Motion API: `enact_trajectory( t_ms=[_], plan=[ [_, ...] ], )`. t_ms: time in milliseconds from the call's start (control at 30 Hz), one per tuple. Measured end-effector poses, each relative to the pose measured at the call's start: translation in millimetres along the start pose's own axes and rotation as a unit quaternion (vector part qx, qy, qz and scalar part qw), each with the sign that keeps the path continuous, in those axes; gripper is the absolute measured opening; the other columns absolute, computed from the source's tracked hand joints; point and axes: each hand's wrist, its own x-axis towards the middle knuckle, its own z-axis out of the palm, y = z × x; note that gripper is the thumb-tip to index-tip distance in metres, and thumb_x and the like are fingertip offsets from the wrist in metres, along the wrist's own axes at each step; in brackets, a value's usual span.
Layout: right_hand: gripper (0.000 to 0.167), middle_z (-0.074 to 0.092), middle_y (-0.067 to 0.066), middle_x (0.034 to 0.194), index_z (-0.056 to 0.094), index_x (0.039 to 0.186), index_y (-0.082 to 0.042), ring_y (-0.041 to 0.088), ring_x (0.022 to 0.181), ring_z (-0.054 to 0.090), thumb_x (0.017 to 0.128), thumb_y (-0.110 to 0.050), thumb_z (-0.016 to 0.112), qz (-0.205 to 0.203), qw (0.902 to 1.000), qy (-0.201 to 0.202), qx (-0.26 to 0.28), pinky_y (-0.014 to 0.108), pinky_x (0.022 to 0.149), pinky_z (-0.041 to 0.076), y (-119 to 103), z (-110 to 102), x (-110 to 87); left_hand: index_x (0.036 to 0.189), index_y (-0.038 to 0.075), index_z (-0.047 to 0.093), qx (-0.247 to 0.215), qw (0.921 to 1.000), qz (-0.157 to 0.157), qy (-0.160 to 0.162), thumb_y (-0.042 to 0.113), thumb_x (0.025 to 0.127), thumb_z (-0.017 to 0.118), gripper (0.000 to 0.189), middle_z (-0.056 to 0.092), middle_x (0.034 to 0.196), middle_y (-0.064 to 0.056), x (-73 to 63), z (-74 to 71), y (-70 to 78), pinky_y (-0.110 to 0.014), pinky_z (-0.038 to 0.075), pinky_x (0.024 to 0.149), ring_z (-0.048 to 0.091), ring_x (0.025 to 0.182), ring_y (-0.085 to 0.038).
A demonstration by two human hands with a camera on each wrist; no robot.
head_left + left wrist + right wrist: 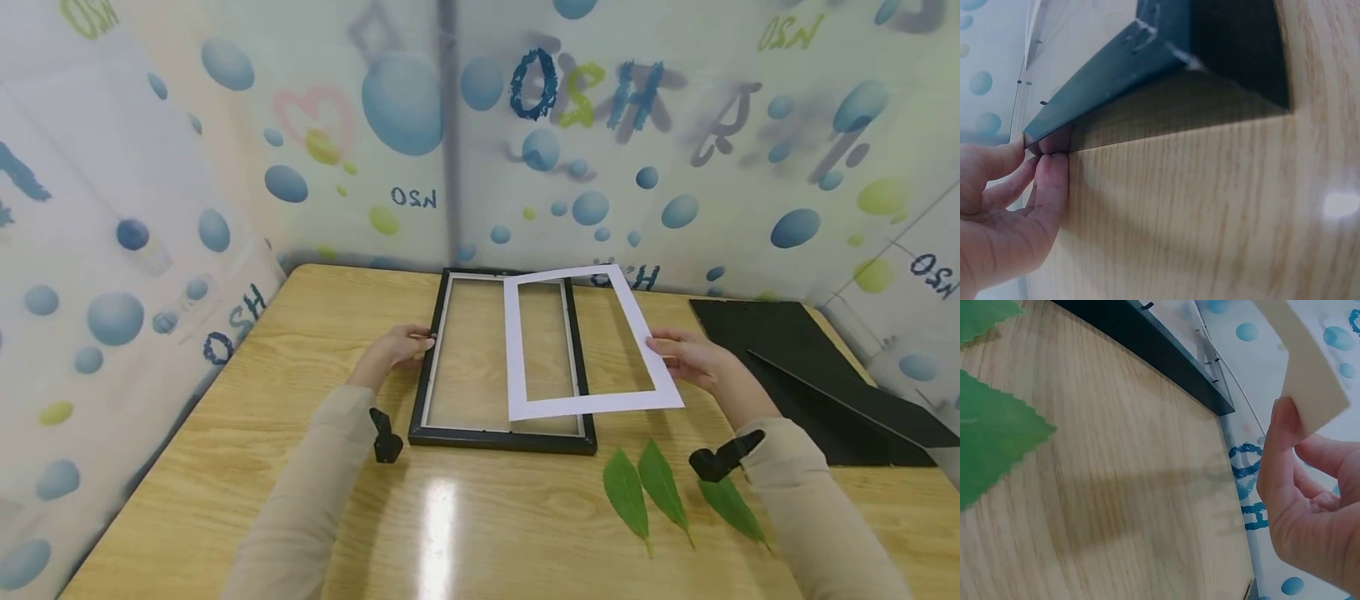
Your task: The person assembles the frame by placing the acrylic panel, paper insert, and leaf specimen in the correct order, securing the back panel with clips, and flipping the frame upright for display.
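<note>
From where I stand, the white mat (588, 405) is held up over the right half of the black frame (502, 439), toward three o'clock on it with the bubble-printed wall (480, 183) at twelve. The right hand (693, 358) pinches the mat's three-o'clock edge; the left hand (393, 348) grips the frame's rim at nine. On the wooden table (262, 375), three green leaves (626, 493) lie around four, and a black board (750, 333) farther out at three.

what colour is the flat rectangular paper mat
The flat rectangular paper mat is white, clearest in the head view.
</note>
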Motion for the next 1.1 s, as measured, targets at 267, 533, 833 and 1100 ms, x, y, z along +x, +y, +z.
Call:
enact_trajectory(
  t_ms=[267,533,833,1100],
  plan=[
    [0.071,0.059,-0.011,0.086,0.01,0.144,0.003,0.004,0.081,0.06,0.093,-0.023,0.052,-0.005,0.9997,-0.011,-0.022,0.02,0.072,0.053,7.9,16.6,7.8,0.141,0.004,0.03,0.005,1.0,0.003,-0.003,0.014,0.097,0.044,0.048,0.035,0.143,-0.018,-0.2,0.0,1.7,-0.037,0.04,0.104,0.04,0.128,-0.027],
    [0.057,0.057,-0.009,0.082,0.023,0.138,0.004,0.005,0.075,0.057,0.094,-0.02,0.05,-0.006,0.9991,0.003,-0.043,0.018,0.067,0.052,6.6,39.6,15.8,0.141,0.003,0.03,0.001,1.0,0.002,-0.001,0.013,0.097,0.044,0.048,0.035,0.143,-0.018,-1.9,0.2,1.7,-0.037,0.04,0.104,0.04,0.127,-0.026],
    [0.052,0.058,-0.007,0.079,0.026,0.132,0.007,0.005,0.072,0.058,0.093,-0.017,0.051,-0.02,0.9976,-0.011,-0.065,0.018,0.064,0.052,9.6,52.1,16.8,0.141,0.003,0.03,0.018,0.9998,0.008,0.004,0.014,0.097,0.043,0.048,0.034,0.143,-0.019,-3.0,-2.3,0.5,-0.037,0.04,0.104,0.041,0.127,-0.027],
    [0.047,0.06,-0.006,0.076,0.028,0.129,0.006,0.005,0.069,0.061,0.093,-0.014,0.051,-0.029,0.9978,-0.012,-0.059,0.02,0.063,0.054,17.2,60.4,19.3,0.141,0.003,0.03,0.007,1.0,0.006,0.0,0.014,0.097,0.044,0.048,0.035,0.143,-0.018,-1.5,0.0,-0.7,-0.036,0.04,0.104,0.041,0.127,-0.027]
  ],
)
